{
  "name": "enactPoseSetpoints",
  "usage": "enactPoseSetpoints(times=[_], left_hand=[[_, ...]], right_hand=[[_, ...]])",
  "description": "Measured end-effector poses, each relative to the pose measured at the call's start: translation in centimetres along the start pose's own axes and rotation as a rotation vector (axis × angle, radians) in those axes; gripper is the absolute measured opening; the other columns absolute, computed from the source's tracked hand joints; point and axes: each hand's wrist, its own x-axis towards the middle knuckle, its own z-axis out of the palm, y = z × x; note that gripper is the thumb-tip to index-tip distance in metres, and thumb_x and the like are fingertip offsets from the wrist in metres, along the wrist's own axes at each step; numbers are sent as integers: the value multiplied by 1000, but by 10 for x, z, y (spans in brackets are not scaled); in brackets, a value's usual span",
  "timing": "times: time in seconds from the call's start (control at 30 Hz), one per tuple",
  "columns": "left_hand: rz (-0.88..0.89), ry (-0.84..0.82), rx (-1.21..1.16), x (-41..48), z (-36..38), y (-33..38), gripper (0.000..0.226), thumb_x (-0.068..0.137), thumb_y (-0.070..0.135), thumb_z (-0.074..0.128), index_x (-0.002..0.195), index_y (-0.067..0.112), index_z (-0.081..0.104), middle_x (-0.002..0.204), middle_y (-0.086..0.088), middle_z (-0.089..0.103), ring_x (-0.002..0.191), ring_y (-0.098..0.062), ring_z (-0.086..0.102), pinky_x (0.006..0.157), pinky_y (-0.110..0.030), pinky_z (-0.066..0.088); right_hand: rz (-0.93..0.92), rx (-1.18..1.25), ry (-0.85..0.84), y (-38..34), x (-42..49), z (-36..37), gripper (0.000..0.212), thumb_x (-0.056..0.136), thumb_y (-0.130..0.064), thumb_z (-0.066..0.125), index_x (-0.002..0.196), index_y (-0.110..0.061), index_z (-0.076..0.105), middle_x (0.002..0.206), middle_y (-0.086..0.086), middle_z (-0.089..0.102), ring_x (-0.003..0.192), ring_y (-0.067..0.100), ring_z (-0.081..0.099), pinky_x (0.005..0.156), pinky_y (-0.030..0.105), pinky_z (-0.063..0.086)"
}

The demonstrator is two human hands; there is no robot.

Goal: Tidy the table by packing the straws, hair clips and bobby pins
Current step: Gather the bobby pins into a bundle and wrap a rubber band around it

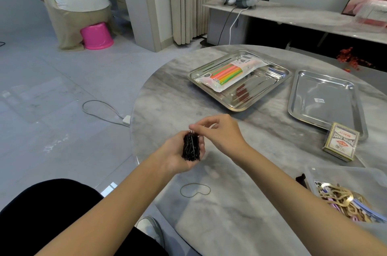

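My left hand [174,155] lies palm up over the table's near left edge, cupping a thick bundle of black bobby pins [191,146]. My right hand [219,132] hovers just above it, thumb and forefinger pinched at the top end of the bundle. A packet of coloured straws [229,73] lies in the left steel tray [236,105]. At the right edge a clear bag of gold and coloured hair clips [345,203] rests on the table. A thin rubber band [195,189] lies on the table below my hands.
An empty second steel tray [301,96] sits to the right, with a box of playing cards [340,141] leaning on its near corner. The round marble table [240,224] ends at my left. A person sits on a pink stool [96,36] far left.
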Motion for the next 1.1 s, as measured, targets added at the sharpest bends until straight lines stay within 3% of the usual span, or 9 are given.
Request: enactPoseSetpoints(times=[0.13,0.2,0.3,0.37,0.63,0.77,0.93,1.03,1.1], left_hand=[[19,6,-37,5,-11,8,31,96,18,34,74,9,54,53,-1,51,36,-11,50,41,-13,45],[35,17,-50,7,-16,12,30,96,16,33,73,10,52,50,-1,50,34,-10,49,40,-12,43],[37,38,-59,9,-21,15,30,95,15,33,72,11,51,48,0,49,33,-10,47,38,-11,39],[33,48,-55,10,-23,15,30,96,15,32,72,11,50,47,0,49,31,-9,46,37,-10,37],[15,65,-22,15,-25,10,36,99,25,28,74,13,50,45,2,48,30,-8,43,36,-10,33],[11,55,-28,17,-21,6,43,101,37,29,75,12,52,46,3,47,31,-8,43,36,-11,33],[13,14,8,15,-9,-2,40,97,41,40,73,11,51,45,3,43,30,-7,38,35,-10,30],[11,-17,105,10,0,-9,30,93,37,51,75,13,50,47,6,39,32,-5,36,33,-11,28],[17,-36,210,7,7,-16,23,91,30,57,77,14,49,49,7,36,34,-4,34,33,-12,27]], right_hand=[[-13,-24,58,17,-5,-2,13,82,-29,71,90,-19,74,75,-13,62,59,-2,51,57,6,39],[40,-173,-79,31,-12,-6,20,74,-28,80,88,-17,71,76,-6,60,54,-1,52,52,7,40],[76,-420,-333,50,-23,-3,30,59,-36,88,79,-24,68,76,-6,61,65,4,55,67,21,49],[60,-456,-371,55,-31,0,33,56,-37,88,78,-25,67,72,-10,58,69,6,56,71,30,51],[-93,-541,-442,50,-46,6,12,77,-31,73,82,-22,67,87,-8,62,78,6,56,64,20,42],[-113,-634,-512,47,-53,9,8,88,-26,63,84,-19,60,95,-5,55,84,12,54,71,26,42],[95,-315,-486,45,-56,-6,6,91,-18,58,88,-14,55,88,-4,63,77,8,56,70,20,45],[207,-127,-372,40,-56,-29,9,83,-10,60,81,-15,52,87,7,73,78,11,63,76,30,50],[255,23,-280,36,-59,-46,8,83,-7,61,80,-9,53,78,9,72,71,10,63,73,26,51]])
